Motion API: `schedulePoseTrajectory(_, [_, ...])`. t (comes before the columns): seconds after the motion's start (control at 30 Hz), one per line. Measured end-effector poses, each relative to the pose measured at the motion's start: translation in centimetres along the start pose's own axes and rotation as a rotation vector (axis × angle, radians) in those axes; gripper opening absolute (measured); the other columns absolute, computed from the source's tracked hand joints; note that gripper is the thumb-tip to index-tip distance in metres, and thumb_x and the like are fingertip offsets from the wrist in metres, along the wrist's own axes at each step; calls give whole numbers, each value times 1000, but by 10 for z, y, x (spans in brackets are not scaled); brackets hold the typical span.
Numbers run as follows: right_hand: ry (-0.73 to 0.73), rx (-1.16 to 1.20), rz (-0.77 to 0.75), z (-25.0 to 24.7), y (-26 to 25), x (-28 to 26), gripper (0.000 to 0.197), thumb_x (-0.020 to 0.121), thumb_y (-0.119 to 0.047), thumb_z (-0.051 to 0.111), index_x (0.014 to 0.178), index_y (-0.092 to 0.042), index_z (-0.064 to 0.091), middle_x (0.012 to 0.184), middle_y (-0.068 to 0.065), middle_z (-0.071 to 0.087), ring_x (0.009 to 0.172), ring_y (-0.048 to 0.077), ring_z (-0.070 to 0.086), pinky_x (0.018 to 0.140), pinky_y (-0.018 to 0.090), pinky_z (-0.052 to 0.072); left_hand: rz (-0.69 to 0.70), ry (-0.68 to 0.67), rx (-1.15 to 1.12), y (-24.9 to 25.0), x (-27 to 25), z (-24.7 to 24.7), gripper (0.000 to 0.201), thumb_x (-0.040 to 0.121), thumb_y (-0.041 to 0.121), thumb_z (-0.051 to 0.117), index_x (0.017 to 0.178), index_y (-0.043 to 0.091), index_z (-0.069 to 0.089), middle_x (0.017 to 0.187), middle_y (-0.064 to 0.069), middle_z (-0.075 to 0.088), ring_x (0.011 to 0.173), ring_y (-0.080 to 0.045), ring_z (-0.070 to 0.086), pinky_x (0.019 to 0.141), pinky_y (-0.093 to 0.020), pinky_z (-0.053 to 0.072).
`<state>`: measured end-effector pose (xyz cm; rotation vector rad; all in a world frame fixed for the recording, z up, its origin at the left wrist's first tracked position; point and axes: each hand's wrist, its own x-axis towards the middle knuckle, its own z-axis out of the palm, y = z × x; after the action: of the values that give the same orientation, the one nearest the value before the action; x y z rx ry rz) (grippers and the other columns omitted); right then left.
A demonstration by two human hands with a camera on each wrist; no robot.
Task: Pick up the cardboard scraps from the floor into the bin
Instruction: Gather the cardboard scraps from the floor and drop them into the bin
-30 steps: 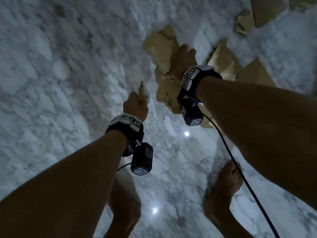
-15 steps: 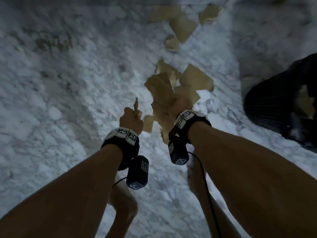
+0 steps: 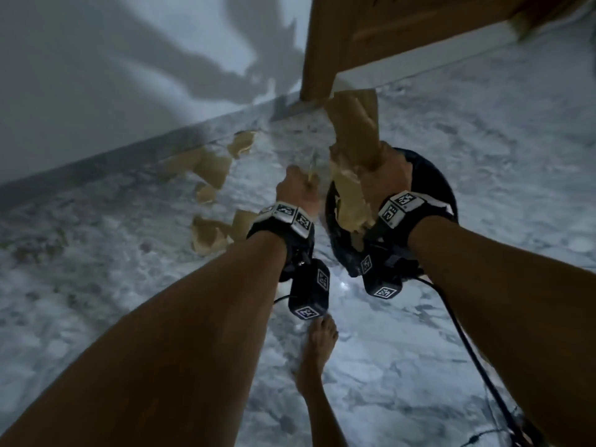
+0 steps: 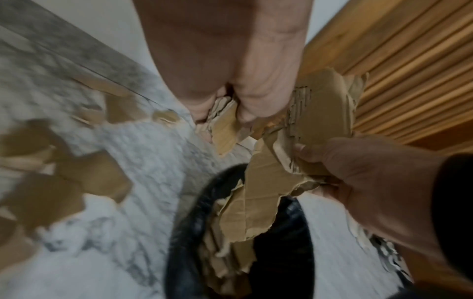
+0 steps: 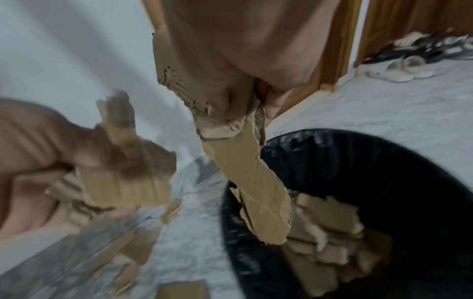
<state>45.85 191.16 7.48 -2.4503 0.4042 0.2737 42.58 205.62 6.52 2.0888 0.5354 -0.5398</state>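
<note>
A: Several torn cardboard pieces (image 5: 330,232) inside the black bin (image 3: 442,188), piled in its lower part.

B: And above the rim?

A: Right hand (image 3: 385,175) directly over the opening, fingers clenched round a bundle of cardboard scraps (image 3: 354,130), 1 long strip (image 5: 253,186) dangling into the mouth. Left hand (image 3: 296,188) just beside the rim, fist closed on a smaller wad of scraps (image 5: 128,178).

B: Surroundings?

A: More loose scraps (image 3: 213,169) on the marble floor (image 3: 483,130), left of the bin, near the grey skirting. Wooden door frame (image 3: 319,53) behind the bin; 1 bare foot (image 3: 317,346) on the floor below the wrists.

B: Versus 0.5 s earlier?

A: Bin then at the right edge of the head view, now under the right hand; both grips unchanged.
</note>
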Motion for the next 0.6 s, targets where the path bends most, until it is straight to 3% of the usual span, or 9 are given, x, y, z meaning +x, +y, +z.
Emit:
schedulePoseTrajectory(0.07, [6,-33,35,-35,32,6,26,90,-21,60,114,-10,59,100,13,67,76,26,55,62,28,39,34,-57,-19,32,-1,35,14,94,14,48,104,8,40,94,-13,51,77,-30,49,63,-35,37])
schedulePoseTrajectory(0.13, [22,-44,67,-57,64,6,28,90,-20,61,115,-9,59,105,14,66,87,30,59,66,26,33,52,-120,-21,53,-4,66,26,94,14,48,118,7,41,100,-11,55,75,-26,50,63,-36,41])
schedulePoseTrajectory(0.23, [1,-56,114,-65,105,6,25,86,-20,63,109,-10,62,103,14,68,95,33,62,68,25,33,31,-184,-42,73,-10,97,40,96,20,47,133,7,37,86,-2,51,67,-20,48,57,-31,41])
schedulePoseTrajectory(0.3, [-23,-37,165,-61,121,5,30,86,-23,66,113,-11,64,107,11,69,102,30,63,74,22,38,9,-190,-69,77,-12,110,43,95,26,52,132,6,39,98,-8,55,80,-26,53,68,-34,46])
schedulePoseTrajectory(0.37, [-28,-17,191,-53,130,2,35,87,-28,67,118,-12,63,110,9,70,104,28,64,77,22,39,-12,-185,-78,72,-13,115,41,94,29,53,125,4,43,109,-14,60,78,-26,56,63,-32,45])
schedulePoseTrajectory(0.43, [-31,-13,207,-40,129,-1,31,87,-32,65,113,-14,64,104,10,70,98,29,65,76,26,44,-23,-170,-76,57,-13,112,34,94,30,53,116,4,51,108,-16,64,74,-28,59,57,-28,44])
schedulePoseTrajectory(0.53, [-25,3,212,-10,114,-6,26,86,-29,62,107,-14,65,102,13,70,98,34,64,82,39,54,-77,-166,-48,13,-14,104,22,94,31,53,100,9,56,97,-10,62,83,-29,59,67,-28,42])
schedulePoseTrajectory(0.6, [-50,3,178,15,99,-10,30,85,-31,61,107,-12,66,106,15,68,103,36,61,89,41,51,-125,-151,-14,-25,-12,96,31,93,31,55,112,6,54,111,-12,61,102,-31,59,79,-32,45])
